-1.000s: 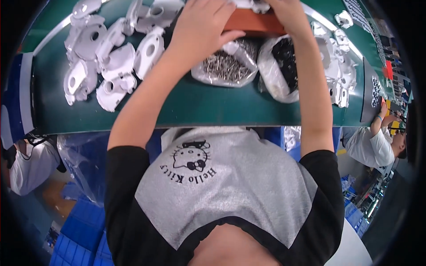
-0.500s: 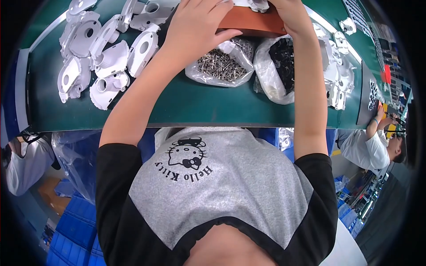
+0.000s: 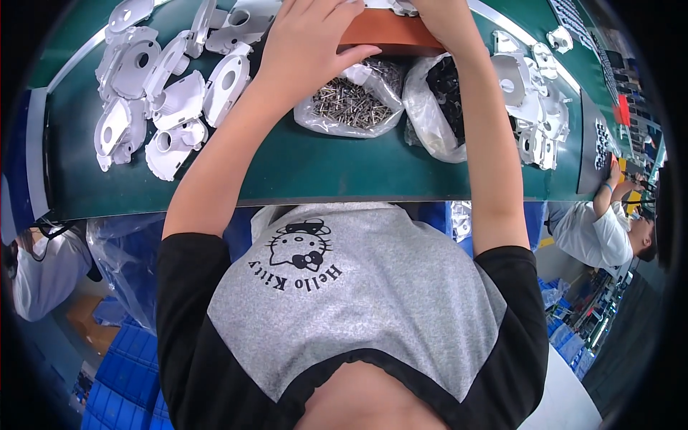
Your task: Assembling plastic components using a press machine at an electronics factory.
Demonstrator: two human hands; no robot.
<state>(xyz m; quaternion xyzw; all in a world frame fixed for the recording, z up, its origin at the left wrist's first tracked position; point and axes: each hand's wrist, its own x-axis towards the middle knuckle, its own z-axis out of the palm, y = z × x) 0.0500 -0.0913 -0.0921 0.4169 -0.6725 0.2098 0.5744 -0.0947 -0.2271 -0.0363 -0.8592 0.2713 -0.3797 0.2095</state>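
Observation:
My left hand [image 3: 312, 32] lies at the left end of an orange-brown block [image 3: 390, 29], at the top edge of the view. Its thumb stretches out along the block's front and the fingers are spread, their tips partly cut off. My right hand [image 3: 441, 21] is at the block's right end, with its fingers beyond the picture or hidden. A white part [image 3: 403, 6] shows on top of the block between the hands. Just below the block sit a clear bag of metal screws [image 3: 351, 102] and a bag of small black parts [image 3: 446, 93].
Several white moulded housings [image 3: 179, 100] lie on the green table [image 3: 344, 168] at left. More white housings [image 3: 512, 82] lie beyond my right forearm. A co-worker [image 3: 598, 226] is at the far right, another person's sleeve [image 3: 50, 276] at far left. Blue crates [image 3: 122, 373] stand below.
The view has shifted slightly, so the block, the bags and both hands appear a little farther left and up. Both hands keep nearly the same places at the block.

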